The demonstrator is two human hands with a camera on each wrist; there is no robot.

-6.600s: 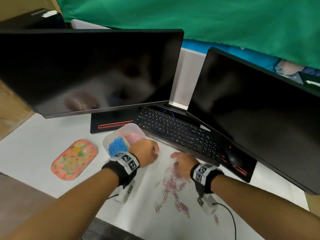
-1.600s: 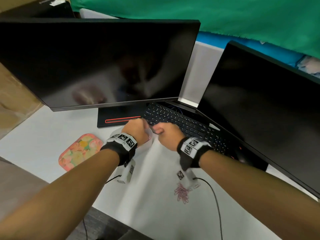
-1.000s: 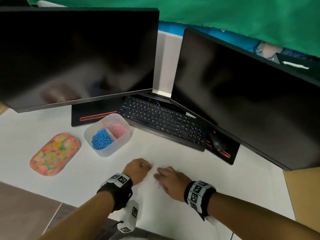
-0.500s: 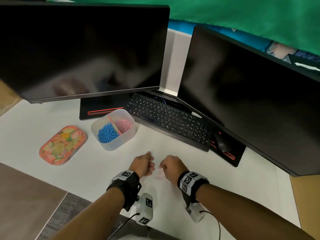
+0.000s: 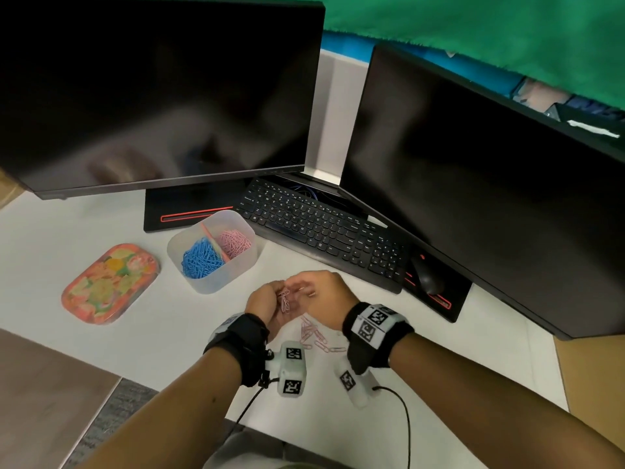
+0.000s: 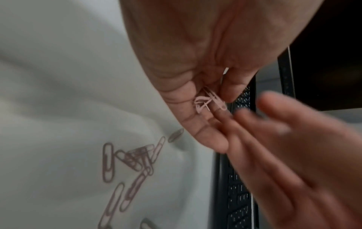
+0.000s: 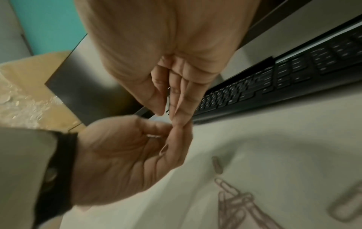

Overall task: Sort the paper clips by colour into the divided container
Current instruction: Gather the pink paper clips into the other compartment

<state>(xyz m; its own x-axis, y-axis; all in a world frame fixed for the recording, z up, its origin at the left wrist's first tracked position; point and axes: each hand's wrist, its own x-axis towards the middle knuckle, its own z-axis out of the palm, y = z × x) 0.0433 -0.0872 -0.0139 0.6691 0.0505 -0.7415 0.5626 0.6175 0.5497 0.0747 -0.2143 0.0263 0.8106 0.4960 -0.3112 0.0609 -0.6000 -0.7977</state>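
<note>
While both hands hover just above the white desk (image 5: 101, 350), the left hand (image 5: 267, 301) has its thumb and fingers curled round a small bunch of pink paper clips (image 5: 285, 299), which hang between the 2 palms. In the left wrist view that bunch (image 6: 208, 102) sits pinched at the fingertips. The right hand (image 5: 323, 297) faces the left with fingers extended and close together, tips touching the left fingers (image 7: 176, 136); whether it holds a clip I cannot tell. More loose pink clips (image 5: 316, 336) lie on the desk below the wrists. The divided container (image 5: 216, 279) stands to the left of the hands, near the keyboard (image 5: 321, 231), with blue clips (image 5: 201, 260) in its left compartment and pink clips (image 5: 235, 242) in its right. A floral tray (image 5: 110, 282) lies further left.
</note>
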